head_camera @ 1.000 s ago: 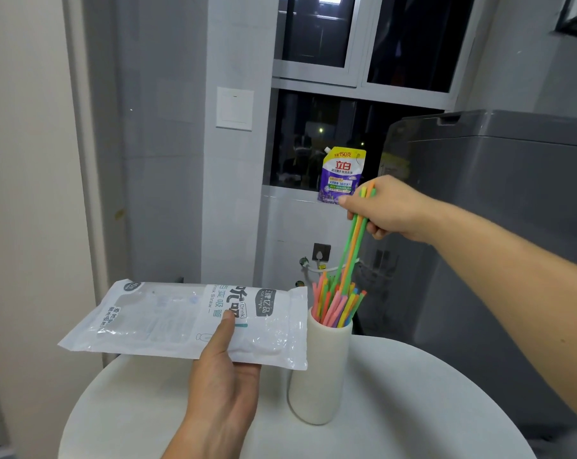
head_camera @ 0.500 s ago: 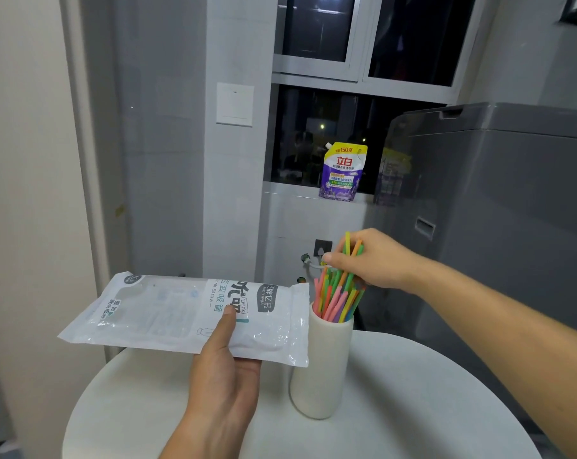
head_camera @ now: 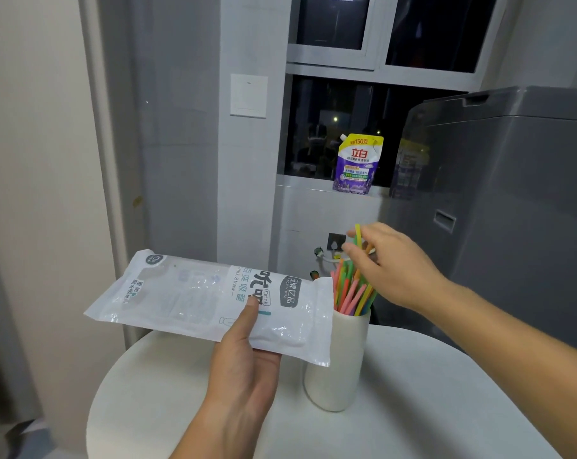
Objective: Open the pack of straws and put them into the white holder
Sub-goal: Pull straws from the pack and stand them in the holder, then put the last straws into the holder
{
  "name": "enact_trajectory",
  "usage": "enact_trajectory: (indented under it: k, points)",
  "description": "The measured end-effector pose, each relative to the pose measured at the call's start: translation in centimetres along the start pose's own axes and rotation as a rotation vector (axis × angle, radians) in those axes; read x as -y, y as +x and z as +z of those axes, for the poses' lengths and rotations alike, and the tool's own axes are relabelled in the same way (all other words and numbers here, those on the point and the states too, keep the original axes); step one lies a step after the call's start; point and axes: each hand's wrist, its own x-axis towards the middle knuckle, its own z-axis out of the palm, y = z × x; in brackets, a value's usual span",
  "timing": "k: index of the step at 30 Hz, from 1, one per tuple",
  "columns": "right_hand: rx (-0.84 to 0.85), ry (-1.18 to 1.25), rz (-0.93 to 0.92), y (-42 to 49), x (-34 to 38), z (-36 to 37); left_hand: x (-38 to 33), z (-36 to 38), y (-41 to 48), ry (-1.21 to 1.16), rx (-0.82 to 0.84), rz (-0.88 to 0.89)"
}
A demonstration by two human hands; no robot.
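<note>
While the straw pack [head_camera: 210, 303] was gripped in the left hand [head_camera: 244, 369] (thumb on top, fingers beneath), the straws [head_camera: 350, 294] were held upright by the white holder [head_camera: 336, 369], their tops between the curled fingers [head_camera: 350, 250] of the right hand [head_camera: 396, 263]; a pinch could not be confirmed.

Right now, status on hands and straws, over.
Left hand holds pack, thumb on top. Right hand at tops of straws, grip unclear. All standing in holder. Nothing blocking.
</note>
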Motion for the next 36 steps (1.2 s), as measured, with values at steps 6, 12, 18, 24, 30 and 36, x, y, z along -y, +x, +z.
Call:
enact_trajectory:
  k: [6, 12, 18, 24, 30, 36]
  points:
    - [0.007, 0.105, 0.000, -0.5, -0.2, 0.6, -0.1, -0.3, 0.1, 0.018, 0.007, 0.002]
    - [-0.052, 0.057, 0.000, -0.3, 0.1, 0.7, 0.0, -0.3, 0.2, 0.016, -0.005, 0.004]
    - [0.026, 0.046, 0.104, -1.1, 0.4, 1.1, 0.0, -0.3, 0.1, 0.013, -0.003, -0.003]
    - [0.213, -0.090, 0.026, -1.2, 1.0, 1.0, -0.1, -0.4, 0.0, 0.020, 0.003, -0.007]
    - [0.293, -0.120, 0.047, -1.7, 0.5, 1.3, -0.7, -0.7, -0.2, 0.046, -0.007, 0.007]
    - [-0.129, 0.096, -0.003, -3.3, 3.0, -1.0, -2.5, -1.3, -1.4, 0.089, 0.000, 0.032]
